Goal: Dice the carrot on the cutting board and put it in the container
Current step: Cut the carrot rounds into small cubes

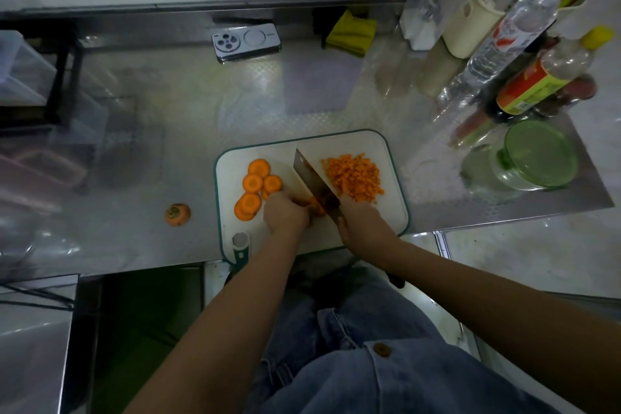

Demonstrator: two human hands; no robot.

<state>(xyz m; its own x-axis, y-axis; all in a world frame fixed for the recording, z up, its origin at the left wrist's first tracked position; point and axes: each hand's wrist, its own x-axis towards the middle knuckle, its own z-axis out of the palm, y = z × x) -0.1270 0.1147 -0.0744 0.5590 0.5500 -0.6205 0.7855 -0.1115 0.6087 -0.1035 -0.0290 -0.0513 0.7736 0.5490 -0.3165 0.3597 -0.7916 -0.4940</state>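
While the cleaver [311,175] is down on the cutting board [383,148], the right hand [361,222] is wrapped tight around its handle end, with the blade angled away toward the far-left side of the board. The left hand [285,212] sits just left of the blade, fingers curled down over the carrot piece [316,205] being cut, so most of that piece is hidden between the two hands.

On the right side of the blade there's a pile of diced carrot [353,178] spread over the board. On the left side, a handful of round carrot slices [255,185] lie overlapping, right next to the left hand's knuckles. The cut-off carrot top [177,214] is sitting off the board on the steel worktop [168,111], to the left.

The glass container [537,155] with a green lid is off to the right of the board, apart from it, near the worktop's edge. Crowded behind it are a dark sauce bottle [537,87] with a red-and-yellow label and a clear water bottle [514,33], plus a cream tub [470,23] further back. A phone [245,42] lies camera-side up at the back of the worktop, with a yellow cloth [351,32] bunched up to its right. Clear plastic bins [20,67] sit on the far left. Nothing lies on the worktop between the board and the container.
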